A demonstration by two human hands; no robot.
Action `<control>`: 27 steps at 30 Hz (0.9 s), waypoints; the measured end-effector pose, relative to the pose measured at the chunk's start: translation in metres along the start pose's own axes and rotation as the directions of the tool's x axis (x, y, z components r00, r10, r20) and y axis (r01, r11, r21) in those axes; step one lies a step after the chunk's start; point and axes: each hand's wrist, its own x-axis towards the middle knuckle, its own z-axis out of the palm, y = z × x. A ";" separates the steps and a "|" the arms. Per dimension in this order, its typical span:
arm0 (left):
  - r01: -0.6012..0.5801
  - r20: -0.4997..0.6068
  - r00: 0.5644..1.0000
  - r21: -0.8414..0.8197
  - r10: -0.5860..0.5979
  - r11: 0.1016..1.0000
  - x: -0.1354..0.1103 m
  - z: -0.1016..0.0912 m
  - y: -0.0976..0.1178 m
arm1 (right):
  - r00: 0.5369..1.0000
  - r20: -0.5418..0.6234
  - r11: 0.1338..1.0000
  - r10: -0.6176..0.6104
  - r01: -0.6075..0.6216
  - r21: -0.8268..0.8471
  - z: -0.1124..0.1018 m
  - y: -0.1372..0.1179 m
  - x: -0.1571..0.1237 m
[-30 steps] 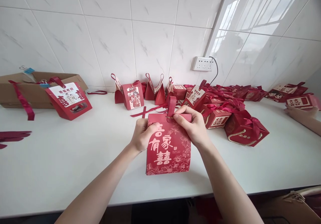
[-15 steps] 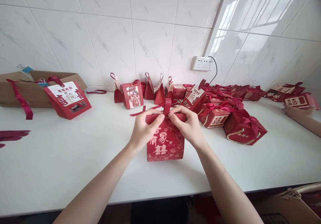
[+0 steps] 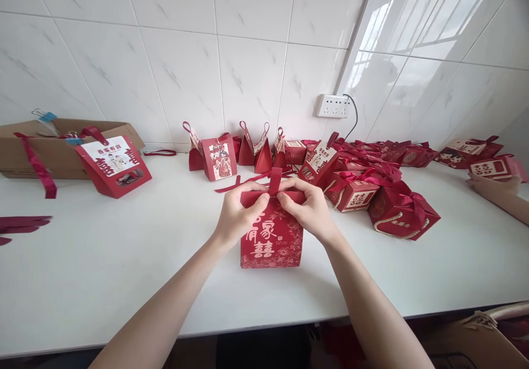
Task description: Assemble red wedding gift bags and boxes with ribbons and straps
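Observation:
A red gift box (image 3: pixel 273 239) with pale characters and flower print stands upright on the white table before me. My left hand (image 3: pixel 243 215) pinches its top edge on the left, thumb in front and fingers behind. On the right of the same edge, my right hand (image 3: pixel 308 206) grips in the same way. Between both thumbs a red ribbon loop (image 3: pixel 275 182) sticks up from the top of the box. My thumbs lie close beside the loop's base. The back of the box is hidden from me.
Left, a finished-looking red box (image 3: pixel 115 165) leans by a cardboard carton (image 3: pixel 61 151); loose ribbons (image 3: pixel 25 222) lie nearer. Several peaked boxes (image 3: pixel 219 158) and a heap of red boxes (image 3: pixel 359 190) stand along the wall. Another person's hand (image 3: pixel 496 187) holds a box at far right.
Both hands keep their pinch on the box's top edge, with only a very slight shift. The ribbon loop sits a touch lower in view.

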 end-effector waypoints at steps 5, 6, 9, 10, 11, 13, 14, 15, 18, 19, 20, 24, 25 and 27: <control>0.003 -0.006 1.000 0.013 -0.003 1.000 -0.001 0.001 -0.001 | 1.000 -0.004 1.000 -0.016 0.016 -0.011 -0.001 0.000 0.000; 0.002 -0.009 1.000 0.019 -0.002 1.000 -0.001 0.001 -0.001 | 1.000 -0.005 1.000 -0.020 0.020 -0.010 -0.001 0.000 0.000; -0.017 -0.015 1.000 0.037 0.018 0.999 -0.001 0.001 0.000 | 1.000 -0.001 1.000 -0.027 0.027 -0.012 -0.001 0.000 0.000; -0.025 -0.017 1.000 0.043 0.026 0.999 -0.001 0.001 0.000 | 1.000 0.003 0.999 -0.030 0.030 -0.015 -0.001 0.000 0.000; -0.033 -0.019 0.999 0.046 0.034 0.998 -0.001 0.000 0.001 | 0.999 0.005 0.999 -0.035 0.035 -0.017 -0.001 0.000 0.000; -0.041 -0.023 0.999 0.049 0.043 0.998 -0.001 0.000 0.002 | 0.999 -0.001 0.998 -0.053 0.053 -0.025 -0.001 0.000 0.000; -0.041 -0.026 0.999 0.048 0.043 0.998 0.000 0.000 0.002 | 0.998 -0.005 0.998 -0.064 0.064 -0.027 -0.001 0.000 0.000; -0.040 -0.029 0.999 0.047 0.042 0.998 0.000 0.000 0.002 | 0.997 -0.006 0.997 -0.076 0.076 -0.028 -0.001 0.000 0.000; -0.035 -0.041 0.999 0.048 0.037 0.998 0.000 0.000 0.002 | 0.995 0.002 0.994 -0.103 0.103 -0.030 -0.001 0.000 -0.001; -0.035 -0.044 0.998 0.049 0.037 0.998 0.000 0.000 0.002 | 0.994 0.008 0.994 -0.109 0.109 -0.030 -0.001 0.000 -0.001; -0.035 -0.046 0.998 0.050 0.037 0.998 0.000 0.000 0.001 | 0.993 0.011 0.993 -0.115 0.115 -0.033 -0.001 0.001 -0.001; -0.028 -0.063 0.998 0.061 0.032 0.998 0.000 0.000 0.001 | 0.985 -0.023 0.985 -0.171 0.170 -0.037 0.002 0.003 -0.003; -0.028 -0.074 0.997 0.069 0.033 0.997 0.000 0.000 0.001 | 0.976 -0.051 0.976 -0.214 0.211 -0.057 0.003 0.004 -0.003; -0.025 -0.096 0.995 0.093 0.034 0.995 0.000 0.000 0.000 | 0.939 -0.087 0.935 -0.332 0.316 -0.159 0.005 0.006 -0.004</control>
